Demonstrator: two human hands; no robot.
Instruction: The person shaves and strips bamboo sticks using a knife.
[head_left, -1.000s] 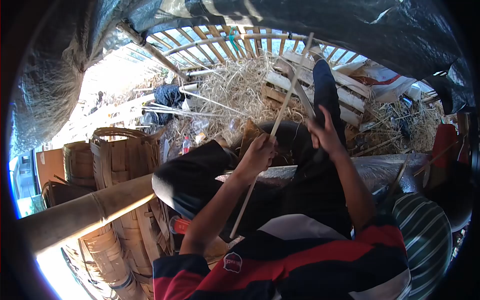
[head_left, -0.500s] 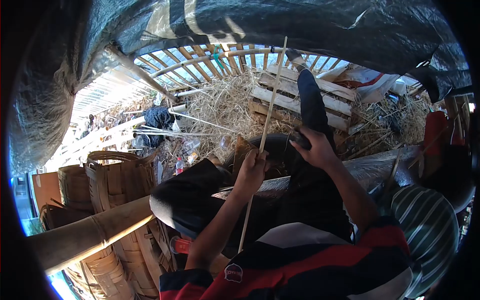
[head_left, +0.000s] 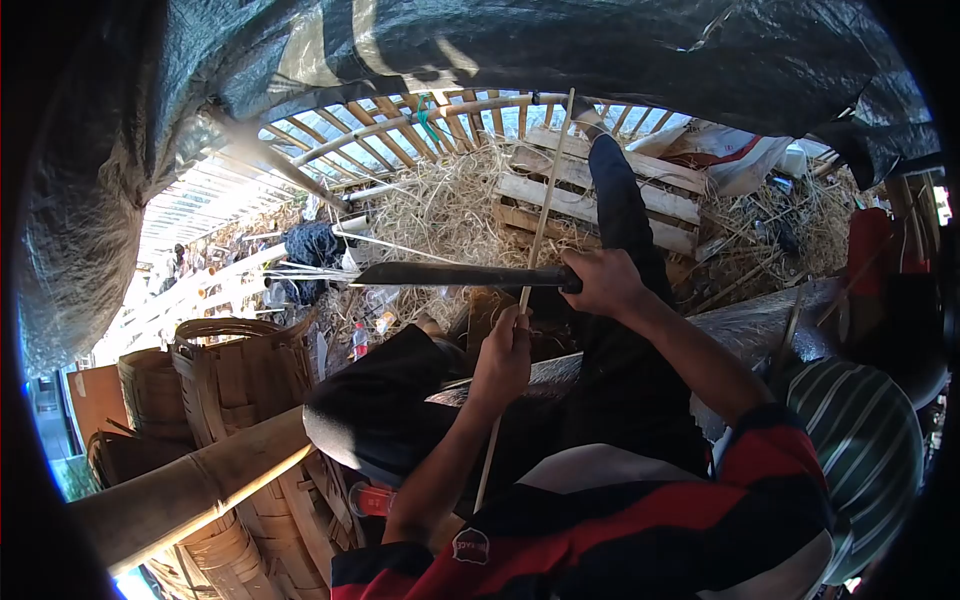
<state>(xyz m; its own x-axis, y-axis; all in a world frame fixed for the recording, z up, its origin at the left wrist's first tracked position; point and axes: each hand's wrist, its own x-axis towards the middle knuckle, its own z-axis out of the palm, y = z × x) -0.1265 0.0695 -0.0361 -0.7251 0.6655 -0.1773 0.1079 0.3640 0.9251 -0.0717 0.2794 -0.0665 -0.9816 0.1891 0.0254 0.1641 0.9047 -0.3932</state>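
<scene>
My left hand (head_left: 502, 362) is closed around a long, thin bamboo strip (head_left: 549, 195), which runs from near my lap up past my outstretched leg. In my right hand (head_left: 606, 284) is the dark handle of a machete (head_left: 455, 275). Its long, dark blade points left and lies across the strip just above my left hand. Whether the blade touches the strip or only passes in front of it, I cannot tell. Beneath both hands are my dark trousers and a dark rounded object, mostly hidden.
Woven bamboo baskets (head_left: 235, 375) and a thick bamboo pole (head_left: 195, 480) stand at my left. A slatted wooden crate (head_left: 655, 205) sits ahead among straw shavings (head_left: 450, 205). Dark plastic sheeting (head_left: 600, 50) hangs overhead. A striped green rounded thing (head_left: 855, 450) is at my right.
The machete blade has swung into plain view, now level and pointing left across the strip. My right hand has shifted slightly left and up. My left hand keeps its hold.
</scene>
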